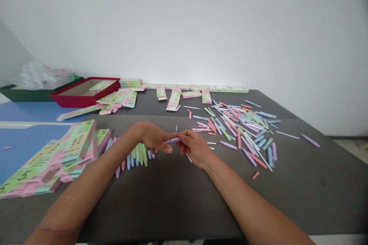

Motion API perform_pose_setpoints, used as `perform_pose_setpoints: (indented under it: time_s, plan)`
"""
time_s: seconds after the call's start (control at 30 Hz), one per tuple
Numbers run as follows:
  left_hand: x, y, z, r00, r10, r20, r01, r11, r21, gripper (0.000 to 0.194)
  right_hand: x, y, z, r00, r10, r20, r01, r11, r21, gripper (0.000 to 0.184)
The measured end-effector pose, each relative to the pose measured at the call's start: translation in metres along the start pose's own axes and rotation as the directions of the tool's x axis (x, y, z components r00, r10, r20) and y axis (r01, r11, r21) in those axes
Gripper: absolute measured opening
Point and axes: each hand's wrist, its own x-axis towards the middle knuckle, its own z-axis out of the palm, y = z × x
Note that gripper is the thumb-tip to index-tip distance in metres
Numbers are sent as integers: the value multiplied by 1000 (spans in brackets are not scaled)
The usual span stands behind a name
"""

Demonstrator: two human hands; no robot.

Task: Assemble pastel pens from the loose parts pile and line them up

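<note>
Over on the far left, a red tray [83, 101] holds a few printed cards, and a pile of pink-and-green printed cards [54, 160] sits at the edge of the dark surface [161, 203]. Beside the pile, a short fan of pointed pastel sticks [135, 159] lies neatly side by side. Both hands [153, 138] [194, 147] are pinched narrowly around a lilac stick [171, 141], one at each end. To their right, a much larger loose scatter of pastel and white sticks [241, 134] remains unordered.
</note>
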Motion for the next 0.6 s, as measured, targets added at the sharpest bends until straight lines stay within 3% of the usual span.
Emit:
perform_pose_setpoints:
  time_s: [0.17,0.43,0.6]
  plan:
    - [-6,1,-3,994,-51,92,65,986,-155,86,-1,-3,0,998,46,36,-48,997,55,31]
    - [-15,4,-7,993,-96,70,102,990,-99,82,-1,-7,-3,980,199,11,-196,950,245,26]
    - [-17,4,-7,994,-99,53,105,989,-106,85,-3,-9,-2,972,236,-8,-224,930,291,18]
